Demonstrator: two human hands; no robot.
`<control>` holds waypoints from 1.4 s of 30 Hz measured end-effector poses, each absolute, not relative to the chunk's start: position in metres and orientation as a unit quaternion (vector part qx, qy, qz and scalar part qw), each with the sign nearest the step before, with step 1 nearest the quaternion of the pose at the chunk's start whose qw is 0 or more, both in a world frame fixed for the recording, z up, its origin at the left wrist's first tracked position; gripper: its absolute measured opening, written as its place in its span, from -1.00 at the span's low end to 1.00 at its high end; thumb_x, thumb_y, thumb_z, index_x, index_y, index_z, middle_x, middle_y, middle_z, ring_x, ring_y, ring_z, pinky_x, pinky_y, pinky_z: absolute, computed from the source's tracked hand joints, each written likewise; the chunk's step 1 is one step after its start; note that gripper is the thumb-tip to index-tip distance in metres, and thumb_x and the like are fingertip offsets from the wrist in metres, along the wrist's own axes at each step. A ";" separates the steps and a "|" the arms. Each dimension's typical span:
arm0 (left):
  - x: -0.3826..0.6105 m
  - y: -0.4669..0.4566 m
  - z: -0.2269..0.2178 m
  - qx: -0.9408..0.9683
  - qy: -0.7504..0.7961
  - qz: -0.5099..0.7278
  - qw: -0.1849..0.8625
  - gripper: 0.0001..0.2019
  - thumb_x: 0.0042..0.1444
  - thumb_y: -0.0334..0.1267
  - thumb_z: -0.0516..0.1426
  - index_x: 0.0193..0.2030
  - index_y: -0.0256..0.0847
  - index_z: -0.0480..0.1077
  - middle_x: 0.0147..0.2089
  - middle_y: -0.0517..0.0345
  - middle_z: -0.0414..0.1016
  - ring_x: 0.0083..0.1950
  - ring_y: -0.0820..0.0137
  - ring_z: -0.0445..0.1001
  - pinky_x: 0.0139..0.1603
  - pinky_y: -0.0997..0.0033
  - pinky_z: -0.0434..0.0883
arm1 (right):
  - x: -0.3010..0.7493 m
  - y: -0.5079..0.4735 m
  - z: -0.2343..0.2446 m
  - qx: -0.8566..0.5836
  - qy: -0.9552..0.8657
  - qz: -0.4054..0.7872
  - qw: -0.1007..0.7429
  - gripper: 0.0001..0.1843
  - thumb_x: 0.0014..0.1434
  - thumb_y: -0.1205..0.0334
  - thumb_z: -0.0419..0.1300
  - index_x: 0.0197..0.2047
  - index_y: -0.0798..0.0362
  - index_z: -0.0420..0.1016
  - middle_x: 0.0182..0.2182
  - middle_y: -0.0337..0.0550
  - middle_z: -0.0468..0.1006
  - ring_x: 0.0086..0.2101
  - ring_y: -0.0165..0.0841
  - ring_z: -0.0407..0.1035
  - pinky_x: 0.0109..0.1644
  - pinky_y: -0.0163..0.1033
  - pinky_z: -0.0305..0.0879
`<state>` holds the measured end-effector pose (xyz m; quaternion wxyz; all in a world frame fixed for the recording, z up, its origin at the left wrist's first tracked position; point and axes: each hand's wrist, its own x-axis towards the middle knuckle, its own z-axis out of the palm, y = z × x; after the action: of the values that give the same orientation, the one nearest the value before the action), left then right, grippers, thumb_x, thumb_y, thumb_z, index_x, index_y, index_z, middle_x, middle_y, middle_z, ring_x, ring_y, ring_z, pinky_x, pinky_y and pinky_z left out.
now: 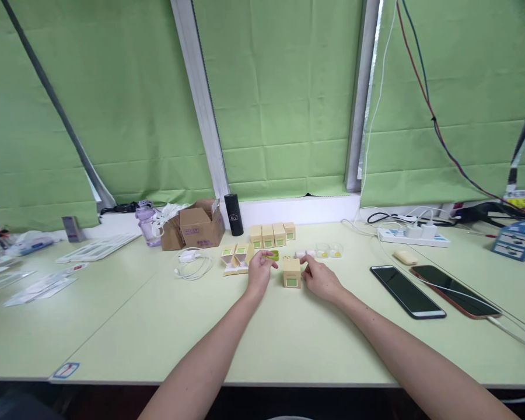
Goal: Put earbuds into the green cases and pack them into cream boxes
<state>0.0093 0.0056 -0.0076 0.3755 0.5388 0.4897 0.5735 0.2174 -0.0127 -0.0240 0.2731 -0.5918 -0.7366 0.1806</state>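
Note:
A small tan cardboard box [291, 274] with a green window on its front stands upright on the table between my hands. My right hand [321, 279] is at the box's right side, thumb and index finger apart, fingertips at or very near its edge. To the left of the box, my left hand [261, 273] has its thumb and index finger apart, with nothing visible between them. Just behind those fingertips lies a small green piece [272, 255]. Small yellowish rings [286, 257] lie behind the box. White pieces [305, 254] sit partly behind my right fingers.
Several matching boxes [268, 235] stand in a row behind. Opened boxes [236, 256] lie left, clear cups [329, 250] right. A brown carton [201, 224], black cylinder [233, 214] and coiled white cable [195, 263] are farther left. Two phones [406, 291] [455, 290] and a power strip [413, 236] are right.

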 end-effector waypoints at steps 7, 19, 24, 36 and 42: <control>0.002 0.014 -0.010 0.474 0.505 0.616 0.376 -0.69 -0.18 -0.32 0.12 -0.21 -0.19 0.46 -0.50 0.18 0.54 -0.48 0.43 0.24 -0.39 0.44 0.14 | 0.224 -0.020 -0.017 -0.531 -0.768 0.263 0.244 -0.35 0.01 0.33 0.39 0.17 -0.01 0.35 -0.16 -0.15 0.55 -0.21 -0.24 0.46 -0.18 -0.23 0.26; 0.000 0.014 -0.011 0.479 0.502 0.620 0.365 -0.69 -0.16 -0.29 0.13 -0.20 -0.17 0.44 -0.49 0.20 0.52 -0.47 0.41 0.26 -0.38 0.43 0.14 | 0.205 -0.011 -0.027 -0.533 -0.695 0.287 0.389 -0.51 0.03 0.27 0.43 0.00 -0.02 0.36 -0.05 -0.19 0.55 -0.37 -0.41 0.43 -0.23 -0.26 0.36; -0.001 0.015 -0.013 0.483 0.497 0.625 0.361 -0.70 -0.14 -0.29 0.12 -0.19 -0.18 0.43 -0.49 0.21 0.52 -0.48 0.42 0.28 -0.37 0.44 0.16 | 0.205 0.005 -0.014 -0.543 -0.698 0.291 0.364 -0.56 -0.10 0.38 0.48 -0.16 0.01 0.43 -0.12 -0.18 0.62 -0.32 -0.37 0.51 -0.27 -0.30 0.40; 0.002 0.011 -0.009 0.488 0.496 0.617 0.367 -0.72 -0.12 -0.32 0.11 -0.19 -0.19 0.44 -0.51 0.23 0.50 -0.54 0.46 0.20 -0.42 0.45 0.13 | 0.230 0.102 0.044 -0.629 -0.649 0.189 0.385 -0.49 0.02 0.31 0.45 0.05 0.03 0.47 -0.01 -0.08 0.62 -0.16 -0.29 0.52 -0.21 -0.28 0.39; 0.003 0.010 -0.011 0.498 0.491 0.613 0.367 -0.72 -0.13 -0.32 0.12 -0.19 -0.19 0.43 -0.51 0.23 0.50 -0.53 0.45 0.22 -0.42 0.46 0.13 | 0.224 0.131 0.032 -0.677 -0.630 0.164 0.343 -0.45 -0.01 0.40 0.45 0.08 0.02 0.51 -0.10 -0.05 0.66 -0.13 -0.22 0.54 -0.14 -0.25 0.39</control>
<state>0.0029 0.0104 -0.0108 0.3672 0.4976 0.4912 0.6134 0.2235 0.1314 0.0320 0.3428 -0.6773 -0.6300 0.1638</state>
